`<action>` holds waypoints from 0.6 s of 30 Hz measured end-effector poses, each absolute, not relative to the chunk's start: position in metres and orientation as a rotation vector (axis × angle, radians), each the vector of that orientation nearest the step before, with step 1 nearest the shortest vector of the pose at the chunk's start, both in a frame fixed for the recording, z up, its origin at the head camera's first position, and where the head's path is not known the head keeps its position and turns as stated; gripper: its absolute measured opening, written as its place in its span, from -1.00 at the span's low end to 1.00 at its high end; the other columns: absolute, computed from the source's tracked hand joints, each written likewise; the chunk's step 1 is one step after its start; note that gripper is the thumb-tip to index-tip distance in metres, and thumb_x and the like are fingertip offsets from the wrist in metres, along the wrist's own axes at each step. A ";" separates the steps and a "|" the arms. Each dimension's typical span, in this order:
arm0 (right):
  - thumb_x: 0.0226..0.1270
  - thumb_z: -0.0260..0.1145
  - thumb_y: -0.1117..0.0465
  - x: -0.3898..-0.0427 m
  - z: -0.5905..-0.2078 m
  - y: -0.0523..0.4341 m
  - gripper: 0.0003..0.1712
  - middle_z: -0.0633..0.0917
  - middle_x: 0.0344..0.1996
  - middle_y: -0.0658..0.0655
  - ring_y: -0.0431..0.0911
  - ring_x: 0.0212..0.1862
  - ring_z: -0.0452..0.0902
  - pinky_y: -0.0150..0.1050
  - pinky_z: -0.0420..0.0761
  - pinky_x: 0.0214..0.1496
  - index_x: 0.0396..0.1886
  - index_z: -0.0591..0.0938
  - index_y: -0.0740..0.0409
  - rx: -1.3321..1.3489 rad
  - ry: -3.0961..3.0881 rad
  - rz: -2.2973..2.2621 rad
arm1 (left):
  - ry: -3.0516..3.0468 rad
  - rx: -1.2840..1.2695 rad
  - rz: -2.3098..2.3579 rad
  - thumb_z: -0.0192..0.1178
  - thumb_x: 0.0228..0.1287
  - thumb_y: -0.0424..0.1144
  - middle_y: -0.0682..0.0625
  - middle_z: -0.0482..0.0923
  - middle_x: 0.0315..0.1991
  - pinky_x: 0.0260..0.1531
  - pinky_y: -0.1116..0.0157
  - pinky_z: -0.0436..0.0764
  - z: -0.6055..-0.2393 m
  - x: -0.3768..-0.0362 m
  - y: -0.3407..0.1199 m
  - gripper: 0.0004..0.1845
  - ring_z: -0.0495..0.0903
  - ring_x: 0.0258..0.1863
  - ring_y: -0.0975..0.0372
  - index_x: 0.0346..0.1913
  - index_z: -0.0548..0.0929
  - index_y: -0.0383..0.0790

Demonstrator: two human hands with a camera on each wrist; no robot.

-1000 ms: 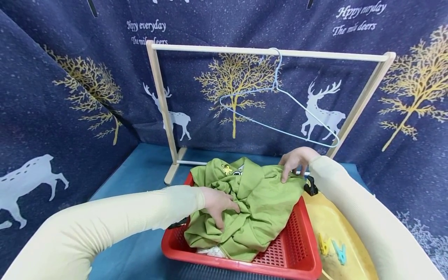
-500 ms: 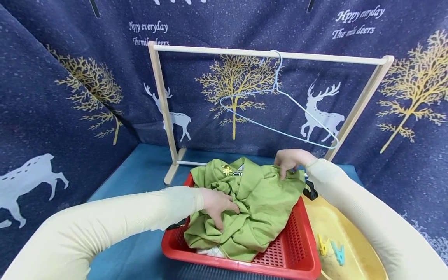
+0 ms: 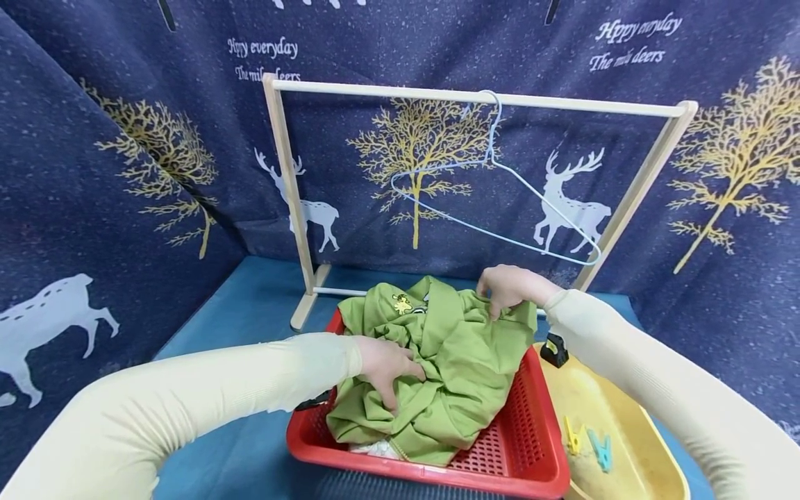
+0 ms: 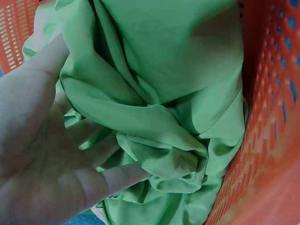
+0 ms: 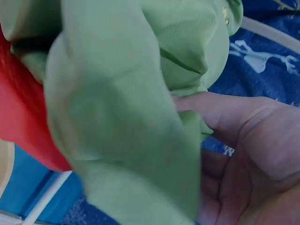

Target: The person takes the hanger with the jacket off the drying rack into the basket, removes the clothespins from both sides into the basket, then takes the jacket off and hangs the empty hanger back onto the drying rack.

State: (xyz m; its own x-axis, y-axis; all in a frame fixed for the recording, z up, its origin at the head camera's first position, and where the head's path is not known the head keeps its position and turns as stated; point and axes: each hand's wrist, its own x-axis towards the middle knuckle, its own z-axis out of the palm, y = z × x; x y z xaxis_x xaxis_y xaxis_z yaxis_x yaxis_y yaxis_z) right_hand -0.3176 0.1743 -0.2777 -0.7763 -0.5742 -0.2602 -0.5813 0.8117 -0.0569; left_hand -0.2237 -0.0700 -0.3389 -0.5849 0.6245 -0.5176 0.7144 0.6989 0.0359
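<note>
A crumpled green garment (image 3: 462, 354) with a small yellow cartoon figure fills much of a red slotted basket (image 3: 544, 430). My left hand (image 3: 389, 368) rests on its left part, thumb and fingers spread and sunk among the folds. In the left wrist view, the fingers of this left hand (image 4: 51, 154) are partly hidden behind the cloth (image 4: 168, 140). At the basket's far right, my right hand (image 3: 512, 286) pinches the garment's upper edge. The right wrist view has the thumb of the right hand (image 5: 253, 150) against the cloth (image 5: 126, 117), with other fingers partly behind it.
A light blue hanger (image 3: 494, 232) hangs from a wooden rack (image 3: 387, 90) behind the basket. A yellow tub (image 3: 619, 423) at the right holds a yellow clothespin (image 3: 573, 436) and a turquoise clothespin (image 3: 601, 450). A printed dark blue curtain (image 3: 350, 42) backs the rack.
My right hand has shifted left along the garment's upper edge, drawing its right corner inward. The left hand has stayed in place.
</note>
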 end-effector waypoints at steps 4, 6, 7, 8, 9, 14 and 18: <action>-0.14 0.53 0.37 -0.310 -0.277 0.171 -0.66 0.37 -0.64 -0.09 -0.20 -0.55 0.18 -0.36 0.29 -0.46 -0.62 0.48 0.08 -1.053 2.713 -0.053 | 2.422 1.023 -0.246 0.40 0.14 0.13 -0.01 0.20 0.52 0.46 0.15 0.29 -0.341 -0.223 -0.071 -0.20 0.23 0.50 0.08 0.45 0.33 0.20; -0.12 0.51 0.41 -0.306 -0.276 0.169 -0.53 0.20 -0.67 -0.11 -0.23 -0.58 0.06 -0.38 0.20 -0.46 -0.65 0.31 0.08 -1.134 2.669 -0.135 | 2.429 1.022 -0.254 0.40 0.14 0.13 -0.01 0.21 0.52 0.46 0.15 0.29 -0.342 -0.224 -0.071 -0.20 0.23 0.50 0.08 0.45 0.33 0.21; -0.11 0.50 0.42 -0.304 -0.276 0.167 -0.49 0.15 -0.67 -0.12 -0.24 -0.58 0.02 -0.38 0.17 -0.46 -0.65 0.26 0.08 -1.172 2.648 -0.181 | 2.431 1.024 -0.257 0.40 0.14 0.14 -0.01 0.21 0.52 0.46 0.15 0.30 -0.342 -0.224 -0.071 -0.20 0.24 0.50 0.08 0.45 0.33 0.21; -0.09 0.48 0.44 -0.302 -0.275 0.166 -0.44 0.08 -0.65 -0.10 -0.23 -0.58 -0.04 -0.38 0.13 -0.45 -0.63 0.20 0.07 -1.199 2.619 -0.222 | 2.431 1.025 -0.260 0.40 0.14 0.13 -0.01 0.21 0.52 0.45 0.15 0.30 -0.342 -0.224 -0.071 -0.21 0.24 0.50 0.08 0.44 0.33 0.21; -0.07 0.48 0.44 -0.300 -0.275 0.164 -0.43 0.06 -0.65 -0.10 -0.24 -0.59 -0.06 -0.38 0.11 -0.44 -0.63 0.18 0.08 -1.224 2.596 -0.263 | 2.432 1.027 -0.262 0.39 0.15 0.13 -0.01 0.22 0.52 0.45 0.16 0.30 -0.343 -0.224 -0.072 -0.21 0.25 0.49 0.08 0.44 0.34 0.20; -0.06 0.49 0.40 -0.288 -0.277 0.151 -0.49 0.10 -0.67 -0.12 -0.29 -0.59 -0.05 -0.41 0.09 -0.44 -0.64 0.25 0.09 -1.347 2.540 -0.363 | 2.437 1.038 -0.277 0.40 0.14 0.13 0.00 0.27 0.48 0.43 0.20 0.33 -0.344 -0.223 -0.071 -0.22 0.30 0.46 0.11 0.43 0.37 0.19; -0.09 0.49 0.40 -0.278 -0.285 0.142 -0.53 0.11 -0.68 -0.12 -0.30 -0.59 -0.06 -0.42 0.06 -0.46 -0.65 0.29 0.12 -1.409 2.537 -0.391 | 2.465 1.081 -0.324 0.39 0.12 0.18 0.03 0.37 0.41 0.33 0.25 0.44 -0.347 -0.222 -0.072 -0.24 0.41 0.37 0.16 0.41 0.41 0.21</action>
